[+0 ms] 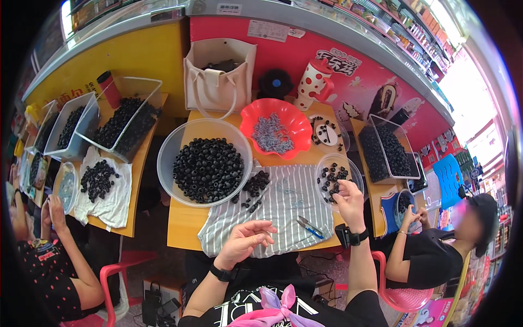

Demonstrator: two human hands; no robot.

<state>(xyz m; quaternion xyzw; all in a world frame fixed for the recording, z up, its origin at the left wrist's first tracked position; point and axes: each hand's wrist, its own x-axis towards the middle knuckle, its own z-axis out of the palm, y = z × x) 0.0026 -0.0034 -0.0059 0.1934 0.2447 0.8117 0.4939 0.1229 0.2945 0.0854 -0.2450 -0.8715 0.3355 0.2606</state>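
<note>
Pieces (208, 169), black, small and round, fill the large clear bowl (166, 173) on my worktop (182, 229); a loose heap of them (257, 184) lies just beside it on the striped cloth (294, 240), and a few more are in the smaller clear bowl (355, 170) to my right. My right hand (349, 203) is at the near edge of this smaller bowl, with thumb and forefinger brought near each other; whether a piece is pinched there, I cannot tell, because it would be too small. My left hand (248, 240) is half spread above the near part of the cloth, the fingers loosely bent, and I see nothing in it. Between my two hands, the snips (310, 228) with blue handles lie on the cloth. Farther away, the wavy red bowl (248, 117) carries many small greyish bits (272, 133), too fine for me to make out well. I judge that one black piece is very light and rather firm, perhaps a little rubbery, with a smooth side that can roll or slip away. It seems best to take it across its round sides, with the fingertips only, softly, so the hole that shows in some pieces stays free.
</note>
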